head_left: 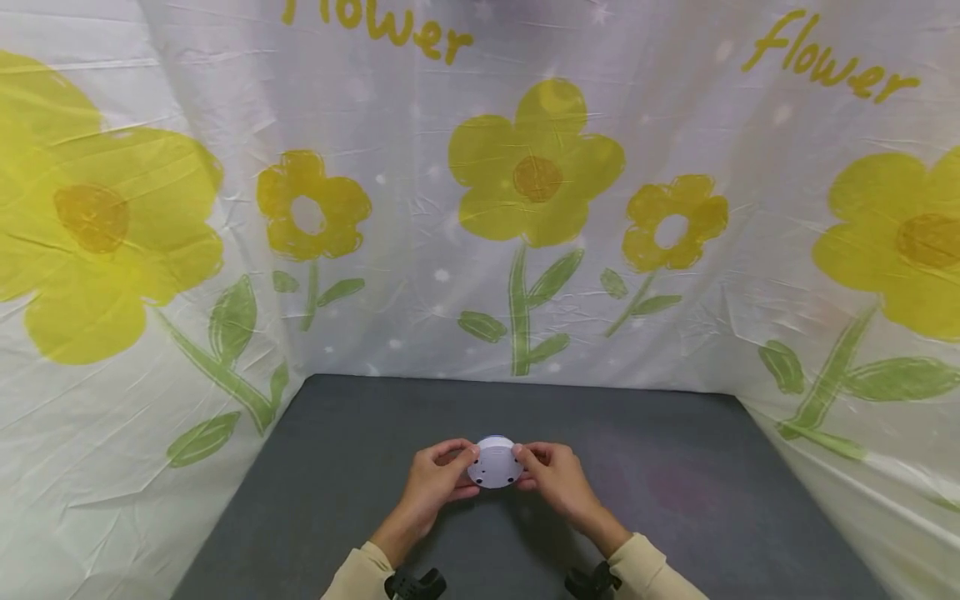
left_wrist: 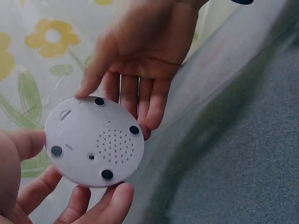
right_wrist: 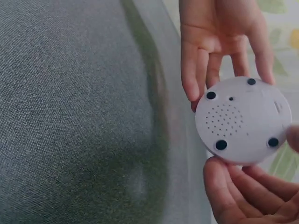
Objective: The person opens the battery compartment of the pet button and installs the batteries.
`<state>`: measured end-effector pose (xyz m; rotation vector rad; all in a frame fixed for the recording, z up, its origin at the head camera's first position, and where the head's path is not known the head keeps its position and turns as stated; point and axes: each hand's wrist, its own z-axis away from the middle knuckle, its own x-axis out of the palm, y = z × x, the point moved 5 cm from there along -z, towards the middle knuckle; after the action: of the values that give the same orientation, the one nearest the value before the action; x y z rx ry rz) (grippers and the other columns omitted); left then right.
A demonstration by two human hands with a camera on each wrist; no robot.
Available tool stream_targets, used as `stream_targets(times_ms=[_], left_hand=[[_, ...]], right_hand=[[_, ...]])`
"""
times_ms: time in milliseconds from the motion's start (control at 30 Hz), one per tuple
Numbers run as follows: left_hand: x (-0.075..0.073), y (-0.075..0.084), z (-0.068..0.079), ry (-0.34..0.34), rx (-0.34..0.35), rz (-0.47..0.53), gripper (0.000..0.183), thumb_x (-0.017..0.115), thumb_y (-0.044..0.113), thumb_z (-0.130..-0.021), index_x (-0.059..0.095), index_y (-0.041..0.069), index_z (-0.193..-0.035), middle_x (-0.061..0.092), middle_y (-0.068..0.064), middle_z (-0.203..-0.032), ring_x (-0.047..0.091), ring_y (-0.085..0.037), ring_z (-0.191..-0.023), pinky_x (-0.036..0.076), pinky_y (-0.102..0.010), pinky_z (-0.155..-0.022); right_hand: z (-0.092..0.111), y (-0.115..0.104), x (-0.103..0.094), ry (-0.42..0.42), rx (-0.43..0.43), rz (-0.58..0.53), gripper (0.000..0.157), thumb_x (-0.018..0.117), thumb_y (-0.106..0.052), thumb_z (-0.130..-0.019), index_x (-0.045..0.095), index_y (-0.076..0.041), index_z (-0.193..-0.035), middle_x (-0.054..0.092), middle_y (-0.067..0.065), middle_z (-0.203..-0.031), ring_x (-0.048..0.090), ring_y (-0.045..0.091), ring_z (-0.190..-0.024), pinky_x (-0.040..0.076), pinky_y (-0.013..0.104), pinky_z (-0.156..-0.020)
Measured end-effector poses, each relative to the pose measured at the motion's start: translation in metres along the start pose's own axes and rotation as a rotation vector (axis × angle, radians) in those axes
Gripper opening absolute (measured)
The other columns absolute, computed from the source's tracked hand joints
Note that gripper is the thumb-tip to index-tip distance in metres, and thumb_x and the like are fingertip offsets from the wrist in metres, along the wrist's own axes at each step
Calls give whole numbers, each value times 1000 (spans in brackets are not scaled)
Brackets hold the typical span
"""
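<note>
A round white plastic device (head_left: 496, 465) is held up between both hands above the table, with a blue edge along its far side. Its underside, in the left wrist view, carries several dark round feet (left_wrist: 107, 174), a cluster of small holes (left_wrist: 115, 147) and one larger hole. My left hand (head_left: 437, 479) pinches the left rim, thumb over the underside's edge and fingers behind. On the opposite rim my right hand (head_left: 558, 482) grips the same way. The device's other face is hidden in all views.
A dark grey table (head_left: 360, 417) lies beneath the hands. White curtains (head_left: 405, 292) printed with yellow flowers hang behind it and along both sides. Dark straps (head_left: 415, 583) circle the wrists near the beige sleeves (head_left: 358, 575).
</note>
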<state>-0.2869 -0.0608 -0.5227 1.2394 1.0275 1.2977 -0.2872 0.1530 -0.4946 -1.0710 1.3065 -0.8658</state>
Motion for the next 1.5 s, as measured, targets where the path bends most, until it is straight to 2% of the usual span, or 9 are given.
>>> stream_targets(times_ms=[167, 367, 567, 733, 900, 1233, 1333, 1400, 1500], left_hand=[[-1, 2, -1, 17, 28, -38, 42, 82, 26, -100, 70, -3, -129, 77, -19, -114, 80, -28, -93, 71, -49, -86], [1, 10, 0, 1, 40, -122, 41, 83, 23, -98, 71, -3, -128, 79, -20, -114, 79, -29, -100, 70, -52, -88], [1, 17, 0, -28, 79, -251, 38, 88, 13, -90, 70, -4, -119, 80, -15, -104, 78, -25, -94, 69, -38, -79], [2, 14, -3, -52, 132, -341, 54, 91, 4, -84, 67, -7, -131, 79, -23, -120, 80, -30, -107, 70, -37, -86], [7, 11, -4, -61, 224, -439, 68, 94, -2, -79, 63, -12, -139, 76, -30, -127, 79, -39, -115, 68, -44, -94], [16, 2, -1, -43, 361, -577, 70, 96, -5, -73, 63, -18, -135, 76, -33, -122, 78, -44, -112, 66, -48, -98], [17, -3, -2, -20, 415, -646, 70, 97, -2, -72, 65, -16, -133, 78, -30, -118, 80, -41, -108, 66, -51, -96], [15, -16, -9, -8, 491, -706, 68, 97, 2, -73, 67, -13, -132, 81, -24, -113, 81, -34, -103, 68, -45, -93], [16, -22, -8, 11, 556, -781, 68, 99, 4, -70, 68, -10, -129, 81, -21, -109, 81, -30, -99, 68, -45, -89]], right_hand=[[2, -1, -1, -28, 23, -33, 39, 75, -23, -105, 73, 9, -128, 80, 22, -116, 81, 31, -93, 71, 42, -85], [-1, 4, -2, 7, -18, -3, 36, 78, -24, -103, 75, 4, -126, 81, 18, -115, 81, 30, -95, 70, 42, -86], [-3, 5, -2, 19, -97, 28, 33, 84, -18, -98, 76, -2, -126, 80, 16, -121, 79, 27, -111, 68, 32, -92], [-6, 8, -2, -63, -144, 8, 43, 85, -7, -94, 71, 5, -133, 76, 24, -129, 76, 37, -121, 67, 33, -99], [-7, 18, 1, -92, -189, 13, 54, 88, 0, -88, 67, 11, -137, 73, 30, -133, 74, 42, -123, 66, 36, -101], [-6, 36, 5, -57, -221, 132, 61, 94, 0, -80, 69, 10, -135, 75, 27, -131, 77, 38, -118, 66, 37, -99], [-6, 37, 6, -49, -243, 181, 61, 94, 0, -80, 69, 8, -135, 75, 27, -132, 78, 38, -118, 66, 39, -99], [-5, 38, 8, -54, -265, 213, 61, 94, 1, -79, 69, 8, -135, 74, 27, -132, 77, 38, -118, 66, 41, -100], [-3, 40, 10, -64, -293, 267, 62, 93, 4, -79, 68, 8, -135, 73, 26, -132, 77, 37, -118, 65, 41, -100]])
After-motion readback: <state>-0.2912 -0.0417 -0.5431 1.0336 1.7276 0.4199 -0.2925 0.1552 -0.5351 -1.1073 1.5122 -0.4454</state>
